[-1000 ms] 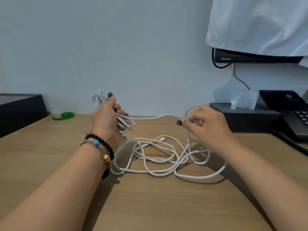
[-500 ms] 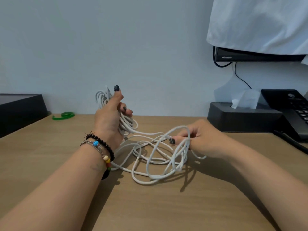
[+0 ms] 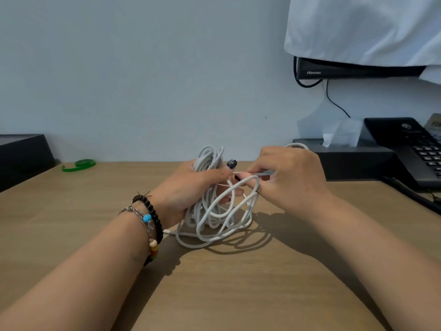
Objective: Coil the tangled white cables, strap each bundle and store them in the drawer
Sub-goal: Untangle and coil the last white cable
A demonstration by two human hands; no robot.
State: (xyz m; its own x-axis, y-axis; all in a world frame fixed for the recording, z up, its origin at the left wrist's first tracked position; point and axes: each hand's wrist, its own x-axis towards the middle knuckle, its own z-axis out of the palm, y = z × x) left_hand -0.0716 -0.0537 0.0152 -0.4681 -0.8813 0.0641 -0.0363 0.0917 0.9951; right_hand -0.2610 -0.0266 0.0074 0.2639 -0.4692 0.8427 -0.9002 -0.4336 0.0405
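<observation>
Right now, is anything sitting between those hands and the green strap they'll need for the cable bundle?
Nothing visible does. The green strap lies alone at the desk's back left, with bare wooden desk between it and the left hand. Both hands are occupied: the left grips the white cable coil, the right hand pinches a loop.

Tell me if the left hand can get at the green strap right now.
Probably not yet: the left hand grips the cable coil. The strap lies apart at the desk's back left, nothing blocking it.

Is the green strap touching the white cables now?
Apart. The head view shows the green strap lying far left by the wall, with bare table between it and the white cables.
</observation>
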